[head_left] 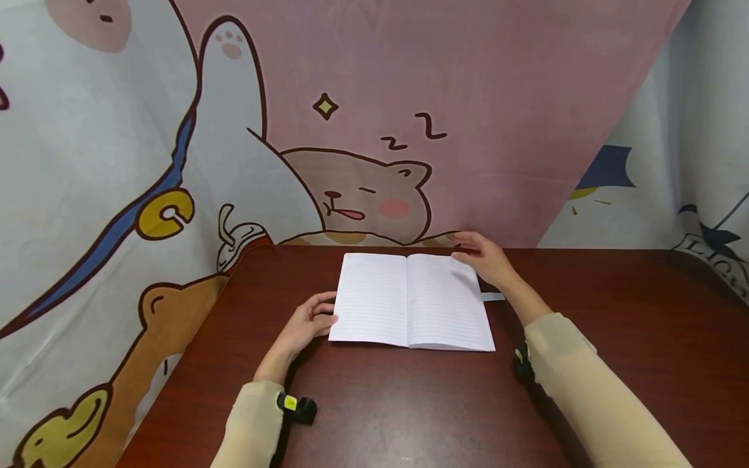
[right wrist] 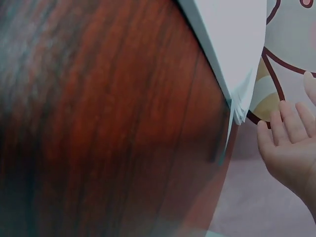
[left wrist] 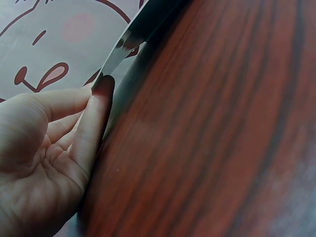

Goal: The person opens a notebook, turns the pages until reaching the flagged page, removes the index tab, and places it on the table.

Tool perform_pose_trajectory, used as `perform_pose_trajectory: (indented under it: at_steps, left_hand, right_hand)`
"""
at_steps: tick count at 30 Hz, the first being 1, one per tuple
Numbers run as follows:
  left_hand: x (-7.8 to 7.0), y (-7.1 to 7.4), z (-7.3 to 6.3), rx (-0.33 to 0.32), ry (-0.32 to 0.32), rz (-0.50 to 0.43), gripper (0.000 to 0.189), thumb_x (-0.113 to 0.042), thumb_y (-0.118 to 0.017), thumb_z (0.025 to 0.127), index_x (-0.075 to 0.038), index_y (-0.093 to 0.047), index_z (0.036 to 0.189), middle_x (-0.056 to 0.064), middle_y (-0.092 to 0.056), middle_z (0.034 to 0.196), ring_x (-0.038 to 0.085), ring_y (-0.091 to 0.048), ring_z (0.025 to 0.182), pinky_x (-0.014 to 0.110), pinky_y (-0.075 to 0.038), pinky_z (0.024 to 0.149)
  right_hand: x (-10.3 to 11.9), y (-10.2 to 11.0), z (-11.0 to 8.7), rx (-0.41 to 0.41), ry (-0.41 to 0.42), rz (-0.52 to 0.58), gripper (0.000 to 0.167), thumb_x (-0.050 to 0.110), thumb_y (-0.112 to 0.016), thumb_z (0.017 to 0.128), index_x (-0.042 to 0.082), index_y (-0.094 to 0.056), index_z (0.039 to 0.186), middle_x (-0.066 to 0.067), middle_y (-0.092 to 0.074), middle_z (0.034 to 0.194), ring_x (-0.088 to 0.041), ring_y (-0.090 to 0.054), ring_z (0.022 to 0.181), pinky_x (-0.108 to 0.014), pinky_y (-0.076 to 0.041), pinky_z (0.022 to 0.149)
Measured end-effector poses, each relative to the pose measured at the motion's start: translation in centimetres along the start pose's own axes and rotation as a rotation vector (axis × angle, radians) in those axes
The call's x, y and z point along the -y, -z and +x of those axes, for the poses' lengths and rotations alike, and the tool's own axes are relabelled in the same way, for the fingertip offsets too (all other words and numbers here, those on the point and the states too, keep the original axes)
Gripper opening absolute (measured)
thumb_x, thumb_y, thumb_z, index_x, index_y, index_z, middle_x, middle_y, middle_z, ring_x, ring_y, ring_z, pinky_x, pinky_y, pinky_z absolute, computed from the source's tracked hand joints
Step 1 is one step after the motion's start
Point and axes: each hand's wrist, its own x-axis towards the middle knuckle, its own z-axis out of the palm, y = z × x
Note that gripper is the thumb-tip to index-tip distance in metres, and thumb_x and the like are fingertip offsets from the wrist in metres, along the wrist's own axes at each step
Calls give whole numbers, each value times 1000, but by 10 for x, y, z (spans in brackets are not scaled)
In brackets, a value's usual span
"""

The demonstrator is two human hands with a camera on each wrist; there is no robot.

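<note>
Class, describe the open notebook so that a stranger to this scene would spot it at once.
Start at the dark reddish-brown table before the cartoon-printed backdrop. Toward the table's far edge, the left hand pinches the left side of an open notebook; the right hand is at its far right corner. Its white, faintly ruled pages set it apart from the brown tabletop.

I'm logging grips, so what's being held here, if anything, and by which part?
The left hand pinches the open white lined paper notebook by its left edge. The right hand, near the far right corner, holds nothing.
</note>
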Motion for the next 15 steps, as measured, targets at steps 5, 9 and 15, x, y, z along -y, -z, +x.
perform_pose_trajectory:
  at_steps: [5, 9, 15]
  left_hand:
    - [1, 0, 1, -10, 4, -6, 54, -1, -61, 97, -4, -43, 147, 25, -59, 128, 5, -67, 90, 24, -57, 77]
    - [1, -1, 0, -8, 6, 0, 53, -2, -60, 97, -6, -43, 147, 25, -59, 129, 6, -67, 91, 24, -57, 78]
    - [1, -1, 0, -7, 8, 1, 53, -2, -60, 97, -6, -43, 147, 25, -59, 129, 6, -67, 91, 24, -57, 79]
  right_hand:
    - [-6, -1, 3, -18, -83, -16, 51, 16, -66, 96, -4, -50, 141, -25, -49, 147, -43, -46, 136, -54, -38, 112]
    - [-12, 0, 5, -12, -149, -22, 49, 15, -66, 96, -4, -52, 140, -26, -48, 147, -43, -45, 137, -54, -38, 112]
    - [-17, -1, 6, 2, -194, -31, 49, 14, -65, 97, -5, -52, 139, -28, -48, 146, -44, -45, 136, -54, -37, 113]
